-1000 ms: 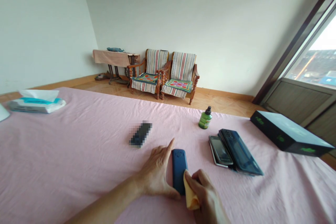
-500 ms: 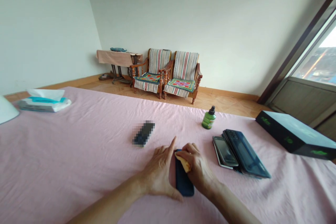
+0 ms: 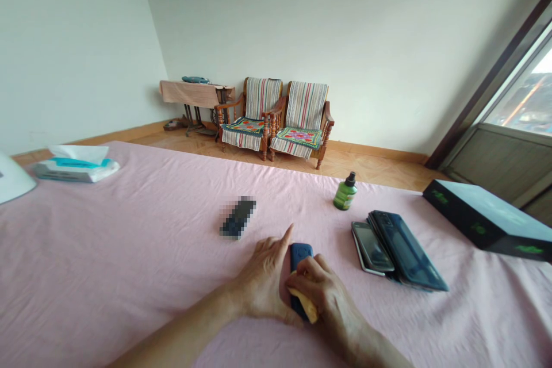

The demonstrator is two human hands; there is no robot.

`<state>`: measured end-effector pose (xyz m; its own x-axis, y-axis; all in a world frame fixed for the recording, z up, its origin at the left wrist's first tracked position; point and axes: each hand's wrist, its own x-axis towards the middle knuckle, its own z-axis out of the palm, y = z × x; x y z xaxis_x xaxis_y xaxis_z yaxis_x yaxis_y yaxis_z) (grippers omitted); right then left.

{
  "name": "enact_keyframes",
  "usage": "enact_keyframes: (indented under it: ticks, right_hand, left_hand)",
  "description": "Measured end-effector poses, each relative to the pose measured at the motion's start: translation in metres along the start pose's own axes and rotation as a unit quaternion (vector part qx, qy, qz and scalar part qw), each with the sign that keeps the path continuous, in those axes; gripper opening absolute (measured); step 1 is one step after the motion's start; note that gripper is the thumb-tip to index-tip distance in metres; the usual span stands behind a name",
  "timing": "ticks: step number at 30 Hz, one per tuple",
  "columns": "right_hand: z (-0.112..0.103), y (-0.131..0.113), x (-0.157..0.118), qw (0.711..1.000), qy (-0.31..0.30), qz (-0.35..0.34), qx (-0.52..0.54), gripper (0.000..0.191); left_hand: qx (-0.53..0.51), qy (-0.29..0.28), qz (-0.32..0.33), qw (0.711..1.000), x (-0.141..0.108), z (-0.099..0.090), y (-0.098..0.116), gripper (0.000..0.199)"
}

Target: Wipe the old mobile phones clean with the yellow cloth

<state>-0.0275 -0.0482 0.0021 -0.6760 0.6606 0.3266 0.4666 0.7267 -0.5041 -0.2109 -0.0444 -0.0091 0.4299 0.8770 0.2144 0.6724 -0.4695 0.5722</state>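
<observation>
A dark blue phone (image 3: pixel 301 250) lies face down on the pink cloth, its round camera area at the far end. My left hand (image 3: pixel 264 282) rests along its left side, fingers stretched out and apart, with the thumb across the near end. Pinched in my right hand (image 3: pixel 330 293) is a yellow cloth (image 3: pixel 309 306), pressed on the phone's lower half. My right fingers and the cloth cover much of the phone's middle and lower back. Another dark phone (image 3: pixel 238 218), blurred by pixelation, lies beyond my left hand.
To the right are a small phone (image 3: pixel 373 248) and a pile of larger phones (image 3: pixel 407 250). A green spray bottle (image 3: pixel 345 192) stands behind them, and a black box (image 3: pixel 487 221) sits far right. A tissue pack (image 3: pixel 77 171) lies at left. Two wooden chairs (image 3: pixel 298 126) stand beyond the edge.
My right hand has slid the yellow cloth from the phone's far end down toward its near end, uncovering the camera area. My left hand has stayed nearly in place.
</observation>
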Motion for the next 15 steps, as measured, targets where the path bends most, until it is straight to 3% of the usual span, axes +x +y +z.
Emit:
enact_keyframes:
  ticks: [5, 12, 15]
  right_hand:
    - [0.001, -0.005, -0.009, 0.999, 0.012, -0.002, 0.032, 0.011]
    - [0.0, -0.006, -0.02, 0.996, 0.032, -0.028, 0.074, 0.025]
    - [0.0, -0.003, -0.026, 0.995, 0.038, -0.032, 0.082, 0.025]
  left_hand:
    - [0.011, 0.003, 0.0, 1.0, -0.001, 0.002, -0.003, 0.145]
    - [0.052, -0.01, 0.021, 0.998, 0.0, 0.0, -0.002, 0.106]
    - [0.057, -0.023, 0.012, 0.998, 0.002, -0.005, 0.002, 0.102]
